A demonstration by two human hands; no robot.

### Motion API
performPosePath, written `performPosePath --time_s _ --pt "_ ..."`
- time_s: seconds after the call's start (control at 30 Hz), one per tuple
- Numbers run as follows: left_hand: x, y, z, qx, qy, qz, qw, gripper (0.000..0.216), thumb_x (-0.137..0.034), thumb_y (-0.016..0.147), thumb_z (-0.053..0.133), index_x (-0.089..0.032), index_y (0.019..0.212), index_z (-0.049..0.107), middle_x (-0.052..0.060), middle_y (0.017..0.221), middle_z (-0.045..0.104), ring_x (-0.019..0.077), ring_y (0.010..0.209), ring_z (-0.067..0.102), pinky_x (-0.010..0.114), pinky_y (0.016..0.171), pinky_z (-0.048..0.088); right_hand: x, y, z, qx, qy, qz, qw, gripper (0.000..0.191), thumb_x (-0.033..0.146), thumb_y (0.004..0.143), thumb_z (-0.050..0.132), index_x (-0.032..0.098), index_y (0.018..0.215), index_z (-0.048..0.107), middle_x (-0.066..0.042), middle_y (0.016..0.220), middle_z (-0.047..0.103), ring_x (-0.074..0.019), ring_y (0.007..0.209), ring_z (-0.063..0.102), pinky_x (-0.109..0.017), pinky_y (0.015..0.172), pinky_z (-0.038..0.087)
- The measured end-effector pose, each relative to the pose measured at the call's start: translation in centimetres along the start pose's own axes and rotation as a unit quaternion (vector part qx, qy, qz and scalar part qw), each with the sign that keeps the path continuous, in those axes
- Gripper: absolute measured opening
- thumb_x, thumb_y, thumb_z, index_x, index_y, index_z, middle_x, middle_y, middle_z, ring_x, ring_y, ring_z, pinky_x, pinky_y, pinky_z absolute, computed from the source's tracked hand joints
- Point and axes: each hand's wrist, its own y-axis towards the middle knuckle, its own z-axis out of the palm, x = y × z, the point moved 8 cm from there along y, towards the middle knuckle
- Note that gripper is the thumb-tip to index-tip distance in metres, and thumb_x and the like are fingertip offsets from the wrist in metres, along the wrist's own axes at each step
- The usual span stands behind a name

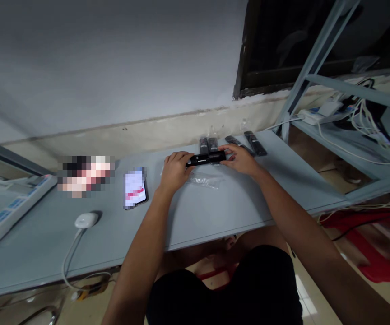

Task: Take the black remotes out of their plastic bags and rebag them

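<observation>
A black, tube-shaped object [202, 159] with small pale markings lies crosswise between my two hands, just above the table. My left hand [176, 169] closes its fingers on the left end. At the other end, the thumb and fingers of my right hand [241, 161] grip the object. Crumpled clear plastic [208, 180] is spread on the table right below it. Behind my hands, a pair of dark items in clear wrappers [212, 144] stands close together. Farther right lie two more dark wrapped pieces [255, 143], slanting toward the wall.
Left of my hands is a phone [134, 189] with its screen lit. A white rounded device [86, 220] trails a cable over the front edge. Power strips [15, 210] lie at far left and on the right-hand shelf. A red stool [354, 248] stands at lower right.
</observation>
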Motion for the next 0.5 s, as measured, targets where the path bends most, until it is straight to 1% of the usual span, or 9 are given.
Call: performPosePath --time_s 0.1,0.23,0.33,0.43,0.5 --pt "-0.04 0.0 -0.04 0.002 -0.001 -0.002 1.0 0.041 -0.026 0.097 0.068 -0.025 0.138 0.067 0.01 0.135 0.07 0.032 0.125 0.06 0.048 0.104 0.045 0.05 -0.02 0.03 0.001 -0.008 -0.001 1.0 0.052 0.019 0.075 0.08 0.028 0.126 0.075 -0.009 0.124 0.072 -0.0259 0.102 0.07 -0.033 0.07 0.06" --pt "-0.04 0.02 -0.11 0.003 -0.002 -0.008 1.0 0.04 -0.026 0.097 0.068 -0.025 0.137 0.067 0.01 0.135 0.07 0.0319 0.125 0.06 0.048 0.104 0.045 0.25 -0.04 -0.06 -0.001 -0.008 -0.001 1.0 0.051 0.02 0.074 0.081 0.029 0.125 0.076 -0.009 0.123 0.072 -0.0256 0.101 0.07 -0.033 0.069 0.059" --pt "0.02 0.03 -0.14 -0.004 -0.006 -0.005 1.0 0.04 -0.026 0.096 0.069 -0.025 0.136 0.068 0.011 0.134 0.07 0.0328 0.124 0.06 0.049 0.103 0.046 0.43 -0.12 -0.09 0.003 -0.002 0.003 1.0 0.052 0.021 0.074 0.082 0.031 0.125 0.076 -0.008 0.125 0.072 -0.0251 0.102 0.069 -0.033 0.071 0.058" --pt "0.08 0.02 -0.05 -0.013 -0.009 0.003 1.0 0.039 -0.026 0.096 0.069 -0.025 0.135 0.069 0.012 0.132 0.071 0.0341 0.123 0.061 0.051 0.101 0.047 0.07 -0.21 -0.22 -0.004 -0.004 0.037 0.999 0.054 0.025 0.075 0.084 0.03 0.128 0.075 -0.007 0.116 0.074 -0.0204 0.085 0.068 -0.035 0.073 0.059" --pt "0.1 0.01 0.01 -0.015 -0.011 0.008 1.0 0.039 -0.026 0.096 0.068 -0.025 0.135 0.069 0.012 0.132 0.071 0.0343 0.122 0.061 0.051 0.101 0.047 -0.26 -0.24 -0.26 -0.013 0.003 0.064 0.998 0.053 0.031 0.077 0.084 0.029 0.129 0.074 -0.007 0.108 0.075 -0.0174 0.073 0.064 -0.036 0.073 0.059"
